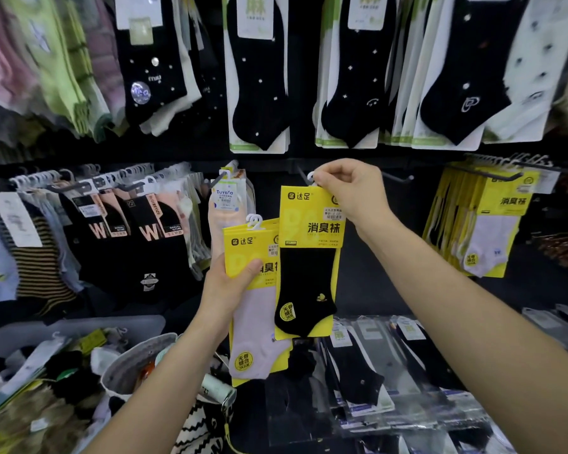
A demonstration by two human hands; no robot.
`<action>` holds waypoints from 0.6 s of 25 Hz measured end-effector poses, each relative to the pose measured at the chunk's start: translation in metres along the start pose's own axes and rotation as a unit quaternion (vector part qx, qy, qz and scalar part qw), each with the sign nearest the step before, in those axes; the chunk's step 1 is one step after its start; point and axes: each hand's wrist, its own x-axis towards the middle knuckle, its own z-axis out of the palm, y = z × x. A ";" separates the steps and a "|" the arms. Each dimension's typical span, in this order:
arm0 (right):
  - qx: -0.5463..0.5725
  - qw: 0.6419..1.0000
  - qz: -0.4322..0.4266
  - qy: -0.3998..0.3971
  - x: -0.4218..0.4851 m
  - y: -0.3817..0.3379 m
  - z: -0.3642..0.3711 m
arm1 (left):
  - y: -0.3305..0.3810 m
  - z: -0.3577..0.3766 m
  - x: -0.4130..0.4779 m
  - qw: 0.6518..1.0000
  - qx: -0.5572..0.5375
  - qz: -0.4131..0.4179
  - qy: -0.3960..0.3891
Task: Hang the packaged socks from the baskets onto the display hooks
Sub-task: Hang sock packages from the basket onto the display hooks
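Observation:
My right hand (pixel 351 191) pinches the top of a yellow pack with a black sock (pixel 305 257), its white hanger right at a dark display hook (pixel 304 176) in the middle row. My left hand (pixel 230 283) grips a small stack of yellow packs with pale lilac socks (pixel 256 322), held lower and to the left, partly behind the black-sock pack. Whether the white hanger is over the hook is hidden by my fingers.
Matching yellow packs (pixel 486 224) hang on a hook at right, with a bare hook (pixel 397 176) between. A TuyaYa pack (pixel 227 204) hangs just left. Baskets of loose sock packs (pixel 46 365) and a grey bucket (pixel 135 365) sit lower left. Flat sock packs (pixel 407 365) lie lower right.

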 end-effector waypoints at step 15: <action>-0.108 0.989 -0.037 0.094 -0.013 0.016 0.006 | 0.023 -0.027 -0.008 0.998 0.016 -0.006 0.056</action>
